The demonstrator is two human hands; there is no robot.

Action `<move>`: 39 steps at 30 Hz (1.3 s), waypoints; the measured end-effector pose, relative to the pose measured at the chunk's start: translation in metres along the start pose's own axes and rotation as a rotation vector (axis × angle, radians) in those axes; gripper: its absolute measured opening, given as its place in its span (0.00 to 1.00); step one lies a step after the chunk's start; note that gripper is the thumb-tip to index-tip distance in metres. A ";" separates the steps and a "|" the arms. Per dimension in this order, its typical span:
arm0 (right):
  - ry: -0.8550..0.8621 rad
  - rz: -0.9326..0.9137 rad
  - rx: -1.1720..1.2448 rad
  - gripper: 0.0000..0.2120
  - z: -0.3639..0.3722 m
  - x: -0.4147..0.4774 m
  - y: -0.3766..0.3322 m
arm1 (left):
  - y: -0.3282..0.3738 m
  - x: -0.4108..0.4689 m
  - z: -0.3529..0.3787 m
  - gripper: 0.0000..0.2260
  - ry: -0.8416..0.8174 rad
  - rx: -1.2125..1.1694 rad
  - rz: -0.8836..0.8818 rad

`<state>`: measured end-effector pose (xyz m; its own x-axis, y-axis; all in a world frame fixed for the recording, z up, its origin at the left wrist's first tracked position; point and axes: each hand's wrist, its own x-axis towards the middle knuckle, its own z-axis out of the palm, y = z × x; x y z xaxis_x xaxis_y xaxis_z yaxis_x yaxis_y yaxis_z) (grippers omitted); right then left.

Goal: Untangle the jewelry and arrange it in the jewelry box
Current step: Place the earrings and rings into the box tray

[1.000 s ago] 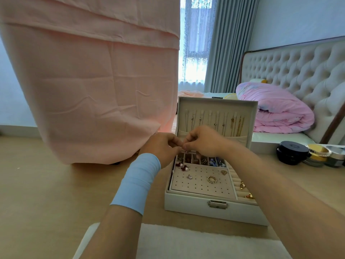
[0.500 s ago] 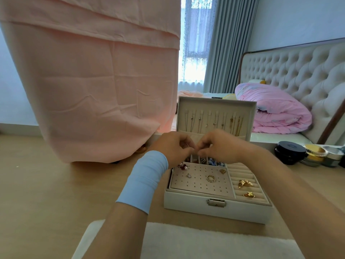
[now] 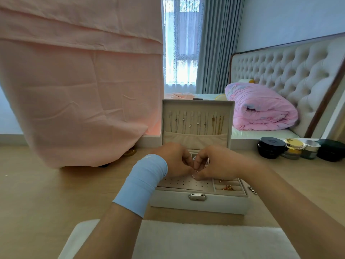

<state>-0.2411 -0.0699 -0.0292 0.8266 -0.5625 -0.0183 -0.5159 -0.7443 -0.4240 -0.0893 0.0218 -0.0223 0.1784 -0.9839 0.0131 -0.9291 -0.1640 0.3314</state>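
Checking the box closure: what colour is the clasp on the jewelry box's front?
Silver clasp against the white jewelry box; the head view shows it.

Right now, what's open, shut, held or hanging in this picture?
White rectangular jewelry box: lid open, upright.
Silver metal latch: unfastened.
Thin chain necklaces: hanging inside lid.
Left hand: pinching small gold jewelry piece.
Right hand: pinching the same piece.
Pink quilt: rolled up.

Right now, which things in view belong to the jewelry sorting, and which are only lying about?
Belong to the job:
- jewelry box, open
- small jewelry piece, pinched between left hand and right hand
- necklaces hanging in the lid
- gold rings in the ring slots

Just lying about:
- cosmetic jars
- pink cloth
- pink quilt
- white mat
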 end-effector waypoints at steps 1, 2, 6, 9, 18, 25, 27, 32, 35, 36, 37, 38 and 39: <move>0.017 -0.005 0.038 0.06 0.000 -0.002 0.001 | 0.002 0.000 0.000 0.08 0.003 -0.004 -0.001; 0.030 -0.010 0.080 0.06 -0.001 -0.003 0.003 | 0.004 0.001 0.000 0.08 0.007 -0.022 -0.002; 0.153 -0.014 0.205 0.06 -0.012 -0.010 0.015 | 0.010 0.005 0.008 0.06 0.063 -0.168 0.060; 0.250 -0.011 0.350 0.08 -0.024 -0.019 0.027 | 0.015 0.009 0.019 0.07 0.216 -0.332 0.106; 0.326 0.047 0.307 0.05 -0.027 -0.029 0.057 | 0.046 0.021 0.038 0.05 0.238 -0.424 0.076; 0.236 0.071 0.210 0.04 -0.026 -0.029 0.070 | 0.055 0.029 0.039 0.04 0.174 -0.205 0.038; 0.221 0.072 0.199 0.03 -0.026 -0.029 0.072 | 0.054 0.032 0.041 0.04 0.156 -0.181 0.057; 0.125 0.038 0.169 0.04 -0.026 -0.026 0.070 | 0.049 0.033 0.042 0.02 0.118 -0.161 0.122; 0.105 0.030 0.092 0.03 -0.025 -0.025 0.070 | 0.050 0.033 0.044 0.02 0.127 -0.137 0.128; 0.104 0.038 0.062 0.03 -0.024 -0.025 0.070 | 0.051 0.033 0.044 0.02 0.133 -0.125 0.129; 0.101 0.046 0.042 0.02 -0.024 -0.024 0.070 | 0.051 0.033 0.045 0.02 0.134 -0.108 0.129; 0.091 0.051 0.035 0.01 -0.024 -0.024 0.071 | 0.051 0.033 0.045 0.03 0.133 -0.090 0.127; 0.077 0.052 0.035 0.01 -0.025 -0.024 0.072 | 0.051 0.033 0.044 0.03 0.133 -0.073 0.126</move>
<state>-0.3038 -0.1191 -0.0369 0.7786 -0.6269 0.0283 -0.5480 -0.7013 -0.4560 -0.1455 -0.0225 -0.0467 0.1077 -0.9774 0.1819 -0.9219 -0.0296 0.3864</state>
